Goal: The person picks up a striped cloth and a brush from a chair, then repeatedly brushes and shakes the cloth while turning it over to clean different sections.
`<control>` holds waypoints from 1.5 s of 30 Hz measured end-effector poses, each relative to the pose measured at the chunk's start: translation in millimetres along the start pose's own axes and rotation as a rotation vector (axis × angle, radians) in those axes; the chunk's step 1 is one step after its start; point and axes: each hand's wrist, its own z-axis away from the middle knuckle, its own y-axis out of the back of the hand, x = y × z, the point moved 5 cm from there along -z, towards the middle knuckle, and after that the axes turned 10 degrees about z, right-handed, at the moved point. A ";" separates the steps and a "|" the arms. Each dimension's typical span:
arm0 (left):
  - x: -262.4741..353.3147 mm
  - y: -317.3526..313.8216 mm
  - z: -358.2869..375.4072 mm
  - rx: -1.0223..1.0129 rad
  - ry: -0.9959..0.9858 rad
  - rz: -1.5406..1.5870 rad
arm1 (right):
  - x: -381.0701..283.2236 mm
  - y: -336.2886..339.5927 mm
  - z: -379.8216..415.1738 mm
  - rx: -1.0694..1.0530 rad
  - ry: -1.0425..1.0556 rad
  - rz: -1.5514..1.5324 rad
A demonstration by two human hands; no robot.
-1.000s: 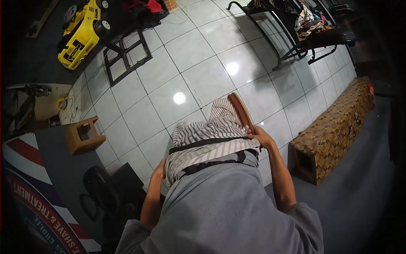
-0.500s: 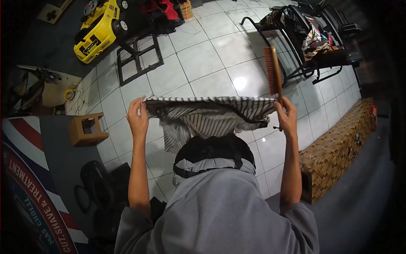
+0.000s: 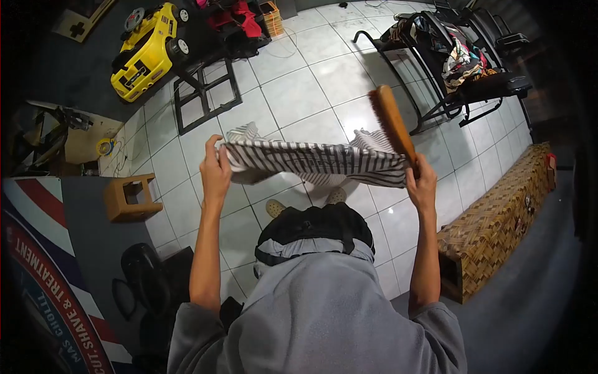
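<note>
A black-and-white striped cloth [image 3: 311, 159] is stretched out in front of my body, its lower folds swung forward over the floor. My left hand [image 3: 215, 171] pinches its left end between thumb and fingers. At the other end my right hand [image 3: 422, 181] grips the cloth's corner together with the handle of a wooden brush [image 3: 392, 118]. The brush points up and away, its dark reddish bristles facing left. How the right fingers divide between handle and cloth is partly hidden.
A woven bench [image 3: 492, 230] stands at the right, a black metal chair frame [image 3: 436, 81] with clothes at the far right. On the left are a wooden stool [image 3: 131, 198], a barber sign [image 3: 56, 274], a black frame [image 3: 208, 96] and a yellow toy car [image 3: 149, 53]. White tiles [image 3: 305, 87] cover the floor.
The cloth has swung from hanging toward me to billowing forward, showing its striped face and uncovering my shoes. The brush has tilted left, and my left hand has shifted slightly right.
</note>
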 end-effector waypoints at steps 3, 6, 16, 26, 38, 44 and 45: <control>-5.9 -35.8 24.4 -0.204 -0.016 0.163 | 2.2 -31.0 20.6 -0.120 -0.164 -0.099; -3.8 -98.5 77.9 -0.644 0.536 0.761 | -56.2 -61.2 40.5 -0.209 -0.323 -0.452; 55.2 -134.4 80.9 -0.462 0.927 1.102 | -132.8 -79.7 48.6 -0.380 -0.098 -0.688; 168.8 -109.9 20.6 -0.296 0.156 0.984 | -80.0 -72.0 54.4 -0.259 -0.052 -0.646; 202.8 -42.5 14.2 -0.109 0.042 1.168 | 162.6 -199.0 184.0 -0.751 -0.592 -0.021; 195.7 -59.0 17.1 -0.101 0.095 1.276 | -29.6 -67.2 31.6 -0.287 -0.357 -0.838; 201.3 -61.6 17.5 -0.147 0.084 1.242 | -47.5 -64.0 23.7 -0.308 -0.255 -0.784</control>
